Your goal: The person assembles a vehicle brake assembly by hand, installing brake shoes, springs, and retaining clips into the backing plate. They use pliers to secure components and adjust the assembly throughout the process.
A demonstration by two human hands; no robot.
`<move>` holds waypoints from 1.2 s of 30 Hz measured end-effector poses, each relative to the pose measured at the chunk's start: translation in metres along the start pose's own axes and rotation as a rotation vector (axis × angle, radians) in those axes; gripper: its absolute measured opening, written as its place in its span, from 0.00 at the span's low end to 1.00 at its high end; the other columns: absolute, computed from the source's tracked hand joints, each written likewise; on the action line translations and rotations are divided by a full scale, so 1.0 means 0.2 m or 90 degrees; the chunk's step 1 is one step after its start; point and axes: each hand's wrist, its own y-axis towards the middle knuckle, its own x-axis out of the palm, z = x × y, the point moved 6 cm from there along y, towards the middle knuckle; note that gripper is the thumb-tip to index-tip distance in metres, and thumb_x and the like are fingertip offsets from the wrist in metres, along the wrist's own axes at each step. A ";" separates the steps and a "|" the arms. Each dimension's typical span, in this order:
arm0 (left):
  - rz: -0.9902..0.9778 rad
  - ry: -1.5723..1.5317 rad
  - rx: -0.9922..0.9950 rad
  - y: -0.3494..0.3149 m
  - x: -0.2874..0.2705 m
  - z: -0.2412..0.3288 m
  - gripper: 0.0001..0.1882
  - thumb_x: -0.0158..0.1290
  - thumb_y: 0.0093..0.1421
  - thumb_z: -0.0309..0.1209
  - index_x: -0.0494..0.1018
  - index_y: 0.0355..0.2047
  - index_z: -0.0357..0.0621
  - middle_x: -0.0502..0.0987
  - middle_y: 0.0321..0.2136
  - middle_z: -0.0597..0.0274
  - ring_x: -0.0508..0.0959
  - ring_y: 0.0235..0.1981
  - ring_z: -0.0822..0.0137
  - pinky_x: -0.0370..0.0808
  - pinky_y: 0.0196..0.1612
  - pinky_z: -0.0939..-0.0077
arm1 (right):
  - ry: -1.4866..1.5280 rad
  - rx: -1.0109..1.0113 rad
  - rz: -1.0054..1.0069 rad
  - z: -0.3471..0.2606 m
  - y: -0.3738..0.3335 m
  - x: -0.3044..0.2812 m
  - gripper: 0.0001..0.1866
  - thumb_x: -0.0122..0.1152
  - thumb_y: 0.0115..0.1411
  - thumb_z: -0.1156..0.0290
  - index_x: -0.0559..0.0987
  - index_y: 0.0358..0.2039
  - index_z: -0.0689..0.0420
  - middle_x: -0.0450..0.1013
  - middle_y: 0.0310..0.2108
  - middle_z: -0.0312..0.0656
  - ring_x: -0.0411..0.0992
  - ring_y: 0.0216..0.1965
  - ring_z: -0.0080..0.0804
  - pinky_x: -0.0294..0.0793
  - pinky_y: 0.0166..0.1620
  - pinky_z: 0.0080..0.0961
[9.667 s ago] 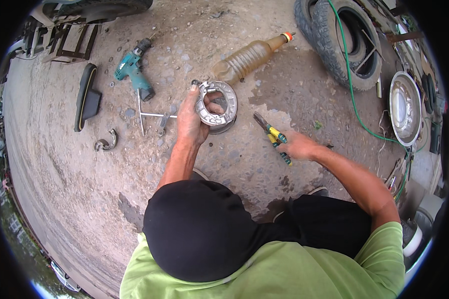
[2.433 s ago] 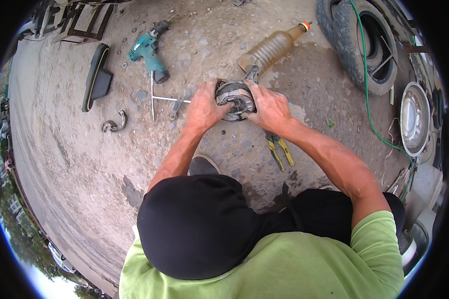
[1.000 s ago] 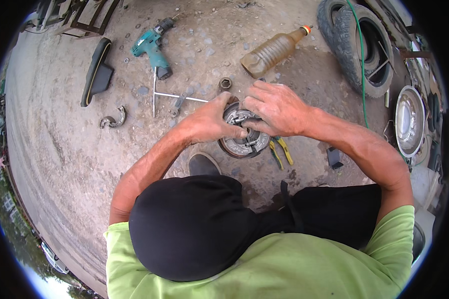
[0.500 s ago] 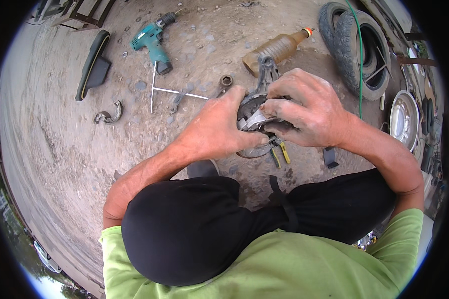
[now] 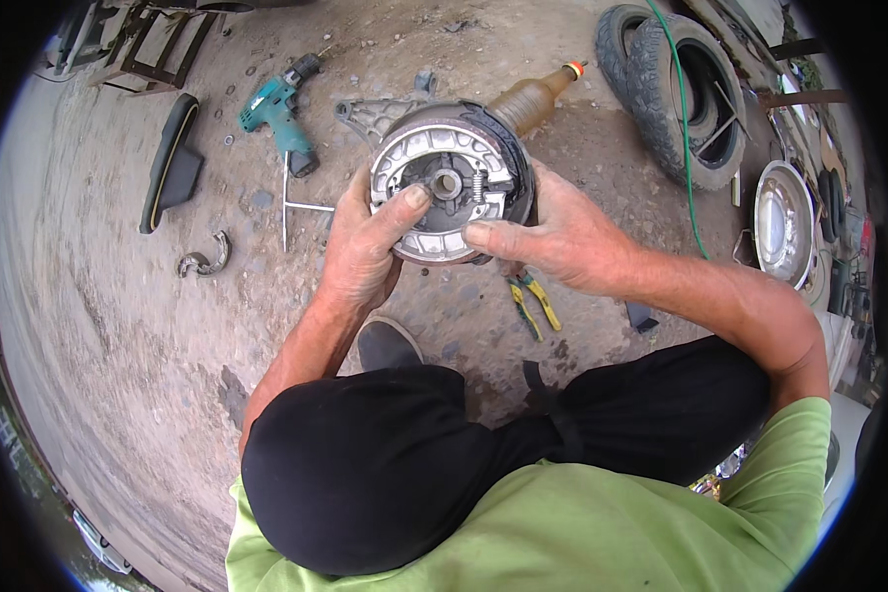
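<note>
Between my two hands is a round drum brake plate (image 5: pixel 446 145), its face turned up toward me. Two curved silver brake shoes line its rim, with a coil spring between them at the right and a bearing hole at the centre. My left hand (image 5: pixel 365 237) grips the left edge, thumb on the lower left shoe. Around the right edge my right hand (image 5: pixel 562 232) is closed, its thumb pressing the lower shoe. The fingers of both hands are hidden beneath the plate. A bracket arm (image 5: pixel 365 116) sticks out at the plate's far left.
On the dirt ground lie a teal cordless drill (image 5: pixel 278 113), a T-handle wrench (image 5: pixel 286 205), a loose brake shoe (image 5: pixel 205 257), yellow-handled pliers (image 5: pixel 535 304) and a black seat-like part (image 5: pixel 173 163). Beyond the plate is a brown bottle (image 5: pixel 533 101). Tyres (image 5: pixel 651 109) and a metal rim (image 5: pixel 784 217) are at the right.
The brake plate has been lifted and turned, so its face with the shoes now shows. My right hand has moved from its top to its right edge; my left hand has shifted left.
</note>
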 end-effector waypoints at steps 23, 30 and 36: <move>0.072 0.476 0.166 -0.06 0.08 0.05 0.39 0.76 0.52 0.42 0.65 0.50 0.28 0.80 0.45 0.40 0.82 0.47 0.58 0.80 0.51 0.62 | -0.273 -0.005 0.102 0.12 0.06 -0.15 0.32 0.67 0.65 0.60 0.69 0.59 0.73 0.79 0.46 0.61 0.80 0.49 0.47 0.78 0.55 0.43; 0.062 0.414 0.121 -0.04 0.13 0.05 0.41 0.76 0.52 0.41 0.64 0.52 0.26 0.79 0.47 0.39 0.82 0.48 0.57 0.80 0.51 0.62 | -0.338 -0.047 0.116 0.18 0.08 -0.16 0.30 0.65 0.65 0.60 0.71 0.54 0.74 0.79 0.44 0.62 0.80 0.47 0.49 0.79 0.51 0.44; 0.037 0.605 0.101 -0.04 0.15 0.12 0.43 0.77 0.47 0.40 0.66 0.55 0.29 0.80 0.48 0.40 0.83 0.50 0.52 0.80 0.54 0.60 | -0.169 -0.026 0.163 0.19 0.04 -0.10 0.29 0.65 0.65 0.59 0.71 0.54 0.73 0.79 0.42 0.59 0.82 0.43 0.45 0.82 0.45 0.41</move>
